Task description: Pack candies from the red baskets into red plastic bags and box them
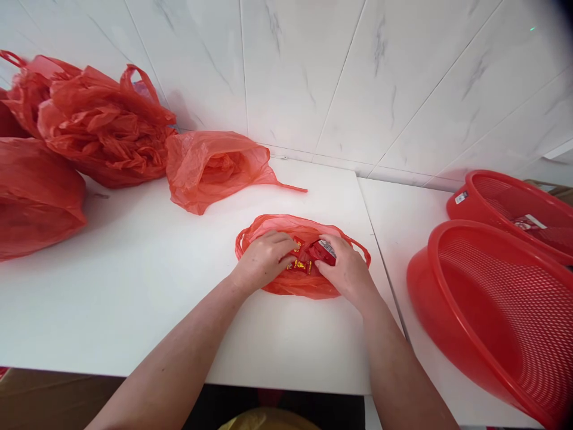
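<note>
A thin red plastic carrier bag (295,285) lies flattened on the white table (134,298), near its front edge, with both hands on top of it. The left hand (264,258) presses its curled fingers on small red-and-gold wrapped packets (301,264) at the bag's mouth, while the right hand (347,269) pinches a small red box (323,251). More red plastic bags (210,167) lie behind, and red plastic mesh baskets (492,310) stand at the right.

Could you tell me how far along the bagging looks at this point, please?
Done, by the look of it: several bulging red bags sit at the back left of the white table. In hand: both hands, left hand and right hand, press small red packets into an open red bag. Left: a loose bag lies slack behind it, and the red baskets on the right look nearly bare.
</note>
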The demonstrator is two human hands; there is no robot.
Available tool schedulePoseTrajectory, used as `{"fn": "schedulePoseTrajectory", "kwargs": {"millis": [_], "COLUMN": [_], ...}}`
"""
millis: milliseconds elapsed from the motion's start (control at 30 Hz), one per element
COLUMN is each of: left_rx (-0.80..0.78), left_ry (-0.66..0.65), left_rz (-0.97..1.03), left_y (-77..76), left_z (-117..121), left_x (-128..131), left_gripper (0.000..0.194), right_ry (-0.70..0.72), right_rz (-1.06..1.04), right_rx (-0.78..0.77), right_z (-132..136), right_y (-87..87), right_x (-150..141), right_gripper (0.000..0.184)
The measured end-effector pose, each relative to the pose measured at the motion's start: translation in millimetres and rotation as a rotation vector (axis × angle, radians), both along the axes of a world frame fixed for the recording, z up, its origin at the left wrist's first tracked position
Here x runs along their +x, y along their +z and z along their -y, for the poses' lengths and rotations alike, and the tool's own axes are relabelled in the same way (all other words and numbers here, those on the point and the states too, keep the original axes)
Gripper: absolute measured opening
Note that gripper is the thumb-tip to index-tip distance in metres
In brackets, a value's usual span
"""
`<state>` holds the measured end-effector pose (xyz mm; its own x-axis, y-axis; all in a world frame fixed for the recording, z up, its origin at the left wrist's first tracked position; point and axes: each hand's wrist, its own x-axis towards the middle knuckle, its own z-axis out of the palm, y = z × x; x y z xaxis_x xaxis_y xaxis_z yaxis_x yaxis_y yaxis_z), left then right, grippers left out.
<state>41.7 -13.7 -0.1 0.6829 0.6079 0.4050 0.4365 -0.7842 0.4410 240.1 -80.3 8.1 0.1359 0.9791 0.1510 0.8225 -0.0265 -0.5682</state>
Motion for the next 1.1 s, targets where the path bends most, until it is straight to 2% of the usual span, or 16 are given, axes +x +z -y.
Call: {"fn": "schedulePoseTrajectory", "kwargs": {"millis": [67, 167, 333, 467, 567, 667, 733, 800, 933, 1100], "left_rx": [-0.034, -0.048, -0.048, -0.052, -0.063, -0.095, -0.141, -0.196, -0.32, -0.519], "left_ry": [-0.035, -0.021, -0.014, -0.007, 0.041, 0.087, 0.079, 0.059, 0.069, 0.133], "left_rz": [-0.06, -0.096, -0.094, -0.047, 0.043, 0.119, 0.133, 0.142, 0.159, 0.219], "left_y": [-1.2, -4.1, -7.4, -6.1, -2.7, 0.4, 0.9, -0.1, -3.3, -2.0], "left_z": [2, 1, -2, -1, 3, 6, 8, 10, 12, 11], "left_x": [2, 3, 2, 4, 5, 5, 6, 6, 8, 9], "left_gripper": [0.015, 0.009, 0.007, 0.006, 0.02, 0.047, 0.066, 0.076, 0.074, 0.069], "right_ry": [-0.036, -0.093, -0.111, -0.126, -0.126, -0.11, -0.063, -0.006, 0.075, 0.076], "right_rz": [-0.074, -0.244, -0.617, -0.951, -1.132, -1.169, -1.154, -1.118, -1.036, -0.836], "right_rx": [0.024, 0.057, 0.139, 0.12, 0.065, -0.032, -0.121, -0.195, -0.239, -0.203], "right_z": [0, 1, 1, -2, -3, -4, -3, -2, 0, 1], "right_y": [4.0, 10.4, 16.2, 14.1, 11.4, 9.5, 9.0, 8.7, 8.6, 9.3], "right_x": [-1, -2, -2, 1, -1, -5, -9, -12, -16, -13], "right_gripper": [0.047, 0.042, 0.031, 0.027, 0.028, 0.027, 0.026, 0.027, 0.029, 0.035]}}
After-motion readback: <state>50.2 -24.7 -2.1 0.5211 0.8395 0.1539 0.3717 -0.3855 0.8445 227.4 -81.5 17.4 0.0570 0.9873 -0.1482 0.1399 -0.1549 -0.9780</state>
